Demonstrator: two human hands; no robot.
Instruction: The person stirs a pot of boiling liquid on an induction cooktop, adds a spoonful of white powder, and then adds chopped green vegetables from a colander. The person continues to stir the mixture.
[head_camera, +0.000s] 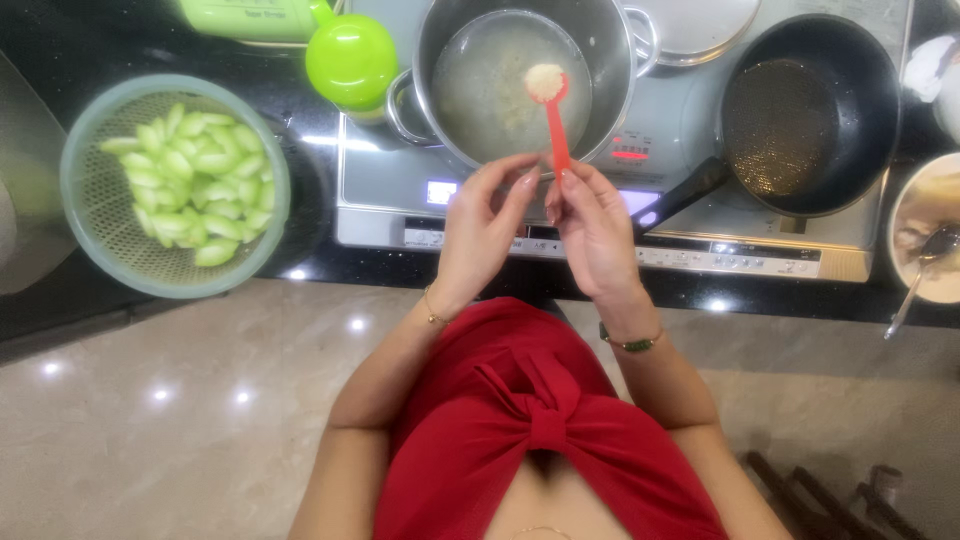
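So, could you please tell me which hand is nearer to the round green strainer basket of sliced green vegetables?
Left. The left hand is raised in front of the cooktop, right of the green strainer basket; the right hand, pinching a red plastic spoon, is farther right.

Black countertop (60, 40) w/ green strainer of sliced veg (175, 185), green container (350, 60), induction cooktop (600, 215) carrying steel pot (600, 40) & black frying pan (810, 110); bowl w/ spoon (930, 235) at rt edge.

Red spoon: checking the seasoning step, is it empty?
No, the red spoon carries a heap of pale granules above the steel pot.
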